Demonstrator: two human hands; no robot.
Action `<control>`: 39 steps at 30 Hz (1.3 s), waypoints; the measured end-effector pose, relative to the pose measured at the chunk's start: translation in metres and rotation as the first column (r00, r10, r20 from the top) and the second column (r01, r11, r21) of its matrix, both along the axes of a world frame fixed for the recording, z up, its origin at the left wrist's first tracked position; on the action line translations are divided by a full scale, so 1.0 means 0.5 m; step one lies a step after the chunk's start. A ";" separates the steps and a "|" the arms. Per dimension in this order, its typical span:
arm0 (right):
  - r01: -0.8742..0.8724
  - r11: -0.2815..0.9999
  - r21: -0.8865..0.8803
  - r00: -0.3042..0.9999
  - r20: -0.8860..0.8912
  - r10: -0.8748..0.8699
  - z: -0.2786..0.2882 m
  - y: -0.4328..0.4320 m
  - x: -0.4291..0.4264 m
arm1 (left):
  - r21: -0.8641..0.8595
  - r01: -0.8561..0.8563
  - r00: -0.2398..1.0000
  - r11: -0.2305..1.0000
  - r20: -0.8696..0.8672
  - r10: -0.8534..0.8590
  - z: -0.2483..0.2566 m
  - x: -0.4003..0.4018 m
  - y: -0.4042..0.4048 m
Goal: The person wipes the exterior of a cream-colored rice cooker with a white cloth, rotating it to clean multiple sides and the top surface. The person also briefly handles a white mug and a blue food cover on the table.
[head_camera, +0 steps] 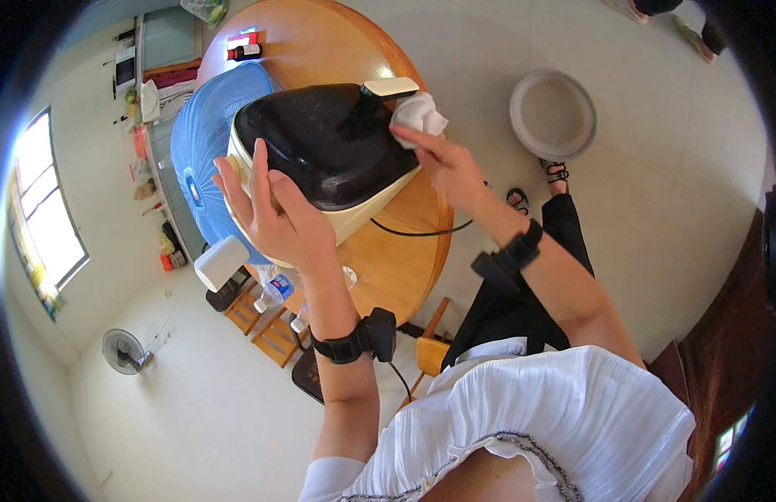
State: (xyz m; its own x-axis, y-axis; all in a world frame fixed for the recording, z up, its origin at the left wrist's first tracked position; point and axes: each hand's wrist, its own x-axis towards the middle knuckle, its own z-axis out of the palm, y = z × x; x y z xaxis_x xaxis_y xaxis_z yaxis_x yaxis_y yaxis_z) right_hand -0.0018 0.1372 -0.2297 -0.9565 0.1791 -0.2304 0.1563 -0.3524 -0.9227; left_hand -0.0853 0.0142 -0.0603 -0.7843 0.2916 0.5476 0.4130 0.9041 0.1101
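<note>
On a round wooden table [388, 270] stands a cream-coloured appliance [356, 221] with a glossy black top [319, 144] and a cream-tipped handle [391, 88]; its exact kind is unclear. My right hand [447, 163] holds a crumpled white cloth [419, 114] against the black top's edge, below the handle. My left hand [281, 219] rests against the opposite side of the appliance, fingers apart, with nothing seen in its grasp. Behind the appliance, a blue mesh food cover [206, 150] sits at the table's far side. A black cable [419, 234] runs from the appliance over the table's edge.
A dark bottle [245, 52] and plastic water bottles [276, 290] stand on the table. A round basin [553, 115] is on the tiled floor to the right. Wooden chairs [278, 339] are beside the table. Another person's feet [695, 37] show at the top right.
</note>
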 end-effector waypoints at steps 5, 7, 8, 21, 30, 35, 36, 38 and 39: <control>0.083 0.997 0.001 0.962 -0.260 -0.080 0.156 -0.016 0.053 | -0.025 -0.022 1.000 0.999 -0.004 0.022 0.005 -0.011 0.007; 0.137 0.985 0.102 0.906 -0.416 -0.083 0.206 -0.021 0.046 | -0.032 -0.051 0.999 0.998 -0.001 0.051 0.006 -0.025 0.016; 0.198 0.971 0.131 0.884 -0.453 -0.119 0.208 -0.027 0.039 | -0.002 -0.037 0.999 0.999 0.014 0.037 0.003 -0.029 0.020; 0.303 0.927 0.222 0.949 -0.154 -0.274 -0.033 -0.042 -0.016 | -0.126 0.329 0.882 0.936 0.395 -0.256 0.075 -0.030 -0.008; 0.399 0.909 0.119 0.914 -0.135 -0.383 0.086 -0.083 0.003 | -0.107 0.428 0.860 0.897 0.355 -0.367 0.057 -0.073 -0.090; 0.493 0.855 0.162 0.799 -0.473 -0.371 0.224 -0.098 -0.021 | -0.139 0.412 0.879 0.900 0.320 -0.353 0.058 -0.086 -0.073; 0.519 0.839 0.163 0.773 -0.509 -0.379 0.236 -0.109 -0.034 | -0.109 0.421 0.875 0.901 0.312 -0.371 0.056 -0.091 -0.068; 0.545 0.819 0.178 0.749 -0.543 -0.380 0.230 -0.121 -0.045 | -0.097 0.382 0.888 0.919 0.315 -0.336 0.050 -0.099 -0.066; 0.521 0.832 0.194 0.780 -0.503 -0.371 0.211 -0.127 -0.046 | -0.093 0.358 0.896 0.929 0.315 -0.314 0.048 -0.103 -0.070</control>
